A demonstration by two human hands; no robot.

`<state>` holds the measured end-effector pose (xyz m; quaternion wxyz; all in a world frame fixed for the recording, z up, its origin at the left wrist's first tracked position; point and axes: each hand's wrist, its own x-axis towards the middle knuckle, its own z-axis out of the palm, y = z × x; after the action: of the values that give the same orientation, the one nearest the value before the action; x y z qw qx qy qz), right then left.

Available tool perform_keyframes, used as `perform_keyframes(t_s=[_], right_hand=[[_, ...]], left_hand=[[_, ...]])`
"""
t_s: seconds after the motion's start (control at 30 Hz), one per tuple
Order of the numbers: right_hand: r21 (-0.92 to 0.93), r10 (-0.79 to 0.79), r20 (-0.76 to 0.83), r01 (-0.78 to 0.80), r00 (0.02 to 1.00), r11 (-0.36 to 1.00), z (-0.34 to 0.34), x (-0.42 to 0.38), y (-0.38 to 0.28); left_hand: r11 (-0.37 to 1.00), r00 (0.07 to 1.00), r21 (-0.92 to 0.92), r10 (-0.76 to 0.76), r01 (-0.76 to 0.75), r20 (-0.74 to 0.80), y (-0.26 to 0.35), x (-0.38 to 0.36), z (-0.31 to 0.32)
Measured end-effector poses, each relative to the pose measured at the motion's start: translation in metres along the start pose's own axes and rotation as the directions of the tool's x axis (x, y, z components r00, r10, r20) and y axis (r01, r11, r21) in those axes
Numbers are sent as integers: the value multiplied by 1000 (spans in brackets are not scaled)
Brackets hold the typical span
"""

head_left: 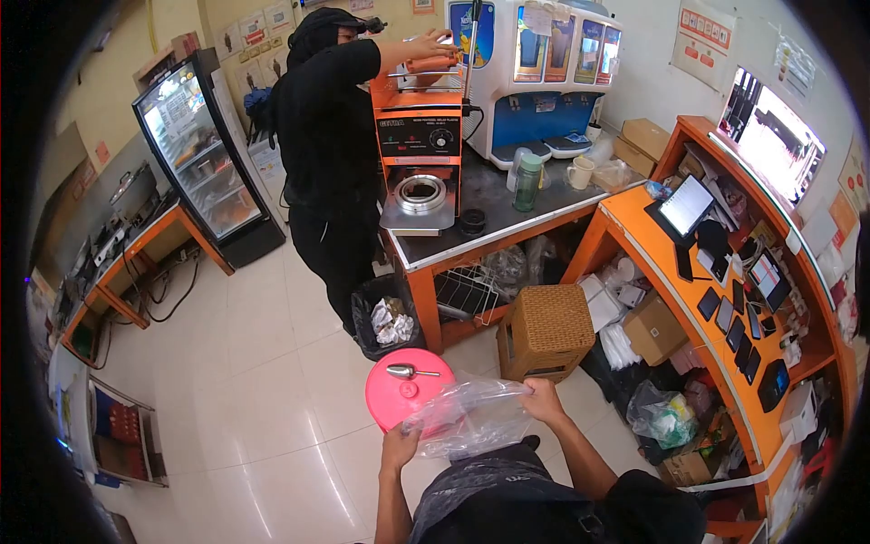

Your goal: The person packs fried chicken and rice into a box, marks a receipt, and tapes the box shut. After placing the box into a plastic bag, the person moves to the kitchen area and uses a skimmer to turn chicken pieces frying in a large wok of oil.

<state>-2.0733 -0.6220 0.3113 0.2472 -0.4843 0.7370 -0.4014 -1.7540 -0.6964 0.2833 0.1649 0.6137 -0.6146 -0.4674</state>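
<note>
A clear plastic bag (476, 417) is stretched between my two hands, low in the view. My left hand (400, 444) is closed on its left edge, beside the rim of a pink round lid (385, 399). The bag's right edge is gripped by my right hand (544, 401), near a brown woven stool (548, 331). On the pink lid lies a metal scoop (412, 371), just behind its round knob. Part of the lid shows through the bag.
A person in black (331, 136) reaches over an orange sealing machine (419, 145). A bin (385, 317) with crumpled paper stands beyond the pink lid. The curved orange counter (652, 245) holds phones and tablets; boxes and bags lie beneath. A glass-door fridge (204, 163) stands left.
</note>
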Motion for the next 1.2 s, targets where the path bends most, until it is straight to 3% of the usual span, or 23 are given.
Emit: perform_keyframes(t_s=[0.3,1.2], right_hand=[[8,-31,16,30,999,1000,1,0,-3],[-42,113,129,-108,985,993,7,0,-1]], left_hand=[[999,999,35,37,-37,-1,-9,4,4],[999,996,19,39,-41,79,-3,3,7]])
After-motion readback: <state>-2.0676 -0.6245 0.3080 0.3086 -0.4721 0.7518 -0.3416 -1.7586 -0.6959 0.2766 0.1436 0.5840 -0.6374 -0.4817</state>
